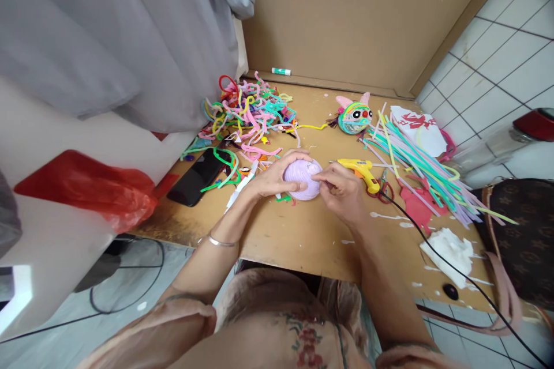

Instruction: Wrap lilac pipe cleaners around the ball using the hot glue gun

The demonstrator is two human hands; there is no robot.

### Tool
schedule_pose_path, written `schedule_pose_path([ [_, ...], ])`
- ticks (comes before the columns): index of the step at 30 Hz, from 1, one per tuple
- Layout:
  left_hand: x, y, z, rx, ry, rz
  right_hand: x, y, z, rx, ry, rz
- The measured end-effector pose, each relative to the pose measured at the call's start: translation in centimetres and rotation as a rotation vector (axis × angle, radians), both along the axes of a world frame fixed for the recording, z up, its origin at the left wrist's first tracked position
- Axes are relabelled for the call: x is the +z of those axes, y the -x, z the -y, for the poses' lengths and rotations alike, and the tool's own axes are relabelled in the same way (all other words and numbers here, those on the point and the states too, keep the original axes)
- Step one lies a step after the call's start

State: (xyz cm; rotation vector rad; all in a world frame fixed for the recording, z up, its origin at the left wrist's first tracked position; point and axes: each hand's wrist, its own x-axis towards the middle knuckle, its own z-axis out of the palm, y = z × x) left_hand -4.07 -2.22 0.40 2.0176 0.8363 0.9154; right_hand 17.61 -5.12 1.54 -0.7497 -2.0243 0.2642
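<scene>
A lilac ball [298,176] wound with fuzzy pipe cleaner is held above the table's front half. My left hand [277,177] wraps round its left side, thumb in front and fingers over the top. At the ball's right edge, my right hand [344,191] is closed in a pinch against the surface; whatever lies between its fingertips is hidden. Just beyond that hand lies a yellow hot glue gun [357,166], its black cord running to the lower right. Red-handled scissors [387,191] rest beside the gun's handle, partly covered.
Tangled pipe cleaners [255,106] heap at the back left, near a black phone [197,177]. A ball-shaped figure [354,119] with pink ears stands at the back. Straight pipe cleaners [415,153], crumpled white tissue [450,253] and a brown handbag [526,236] occupy the right.
</scene>
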Motion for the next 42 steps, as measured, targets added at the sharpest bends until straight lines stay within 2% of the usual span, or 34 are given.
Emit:
schedule_pose_path([
  [12, -0.4, -0.9, 0.5, 0.108, 0.027, 0.131, 0.0, 0.4, 0.4, 0.006, 0.014, -0.002],
  [22, -0.6, -1.1, 0.3, 0.134, 0.054, 0.17, 0.1, 0.6, 0.6, 0.017, 0.005, 0.004],
  [30, -0.6, -2.1, 0.8, 0.229, 0.026, 0.21, -0.1, 0.6, 0.7, -0.004, -0.031, 0.023],
  [36, -0.6, -2.4, 0.8, 0.218, -0.009, 0.196, 0.0, 0.6, 1.2, -0.002, -0.033, 0.022],
  [42, -0.4, -2.5, 1.0, 0.204, -0.021, 0.167, -0.7, 0.7, 1.3, -0.04, -0.056, 0.057],
])
